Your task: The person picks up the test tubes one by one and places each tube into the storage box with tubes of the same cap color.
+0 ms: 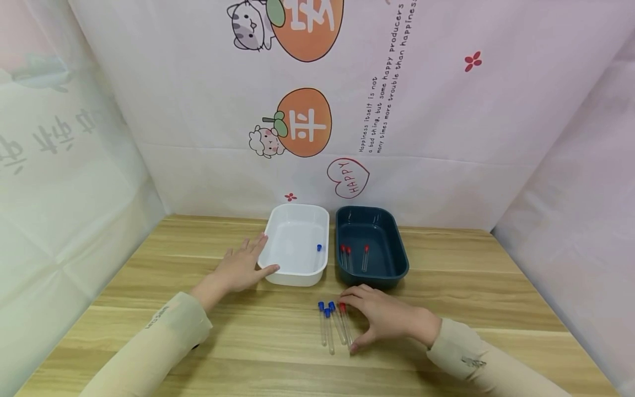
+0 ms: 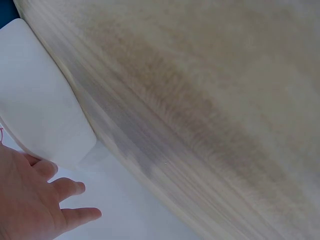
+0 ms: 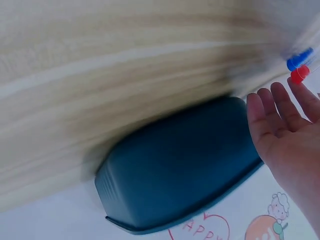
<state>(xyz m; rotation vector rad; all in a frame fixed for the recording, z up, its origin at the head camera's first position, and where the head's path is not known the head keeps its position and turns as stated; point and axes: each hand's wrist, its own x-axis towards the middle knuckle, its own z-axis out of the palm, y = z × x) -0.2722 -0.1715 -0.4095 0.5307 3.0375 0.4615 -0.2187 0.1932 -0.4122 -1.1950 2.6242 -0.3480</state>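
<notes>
My left hand [image 1: 241, 267], fingers spread, rests against the left rim of a white tray [image 1: 295, 280]; a small blue cap [image 1: 319, 247] shows inside it. My right hand [image 1: 381, 315] is at a test tube with a red cap [image 1: 343, 307] lying on the table. The thumb is by the tube's lower end, and a fingertip meets the red cap [image 3: 299, 74] in the right wrist view; those fingers look fairly straight. Left of it lie blue-capped test tubes [image 1: 329, 333]. A dark blue tray [image 1: 403, 259] holds red-capped test tubes [image 1: 365, 259].
Both trays stand side by side at the back of the wooden table [image 1: 258, 342], close to a printed white curtain [image 1: 421, 182]. The white tray is left, the dark blue one right. White cloth [image 1: 69, 182] hangs at the left side too.
</notes>
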